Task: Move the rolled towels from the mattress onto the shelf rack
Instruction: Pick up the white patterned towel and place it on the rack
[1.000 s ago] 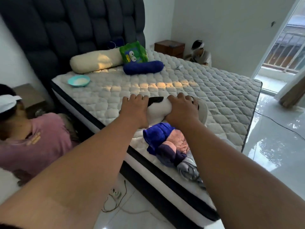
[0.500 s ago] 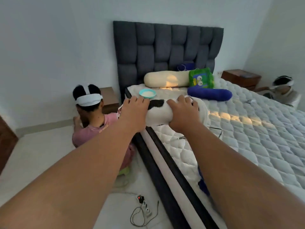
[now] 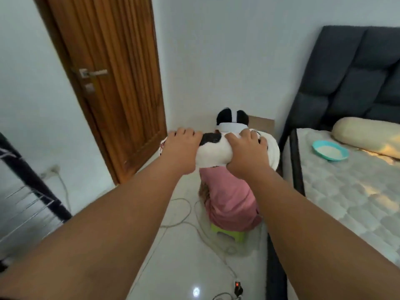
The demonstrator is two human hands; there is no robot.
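Over the floor, left of the mattress (image 3: 346, 187): rolled towel (image 3: 213, 155), white with a black patch, is in the air and roughly level. Left grip (image 3: 181, 152) is curled round its left end and right grip (image 3: 246, 156) round the right part. Person in pink (image 3: 229, 202) sits behind it. Shelf rack (image 3: 32, 185) is at the far left edge, well apart. Teal bowl (image 3: 330, 150) is on the mattress.

White rolled towel (image 3: 213, 153), black patch; brown door (image 3: 116, 83); dark grey headboard (image 3: 346, 83); turquoise bowl (image 3: 344, 154); stool (image 3: 229, 233) apparently lime green.
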